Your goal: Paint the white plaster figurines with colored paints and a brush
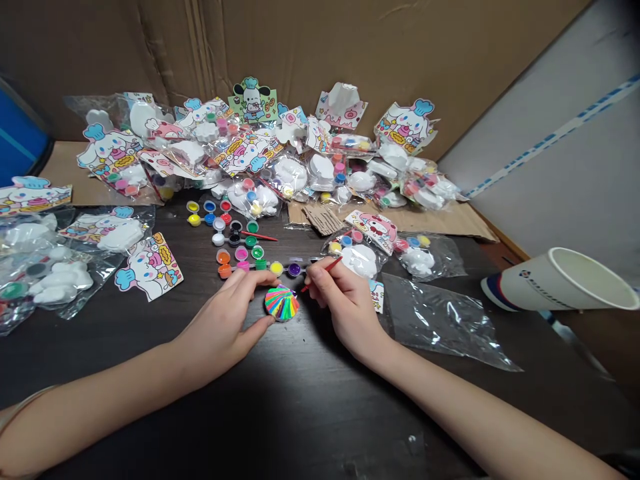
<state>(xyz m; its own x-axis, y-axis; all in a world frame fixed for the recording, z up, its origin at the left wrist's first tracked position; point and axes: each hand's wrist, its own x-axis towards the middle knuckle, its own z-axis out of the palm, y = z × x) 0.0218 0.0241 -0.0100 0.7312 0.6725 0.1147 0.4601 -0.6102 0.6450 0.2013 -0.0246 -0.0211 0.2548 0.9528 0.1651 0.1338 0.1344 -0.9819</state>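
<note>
Steadying the small ribbed shell near the centre of the frame, the left hand pinches its edge between thumb and forefinger, while the right hand grips a slim red brush, its lower end just beside the shell. The step in hand looks like painting the ribs; another stroke would call for a light touch and a still shell. Bright stripes fan across it, over a dark wood-grain tabletop, with crinkled clear plastic lying at right
</note>
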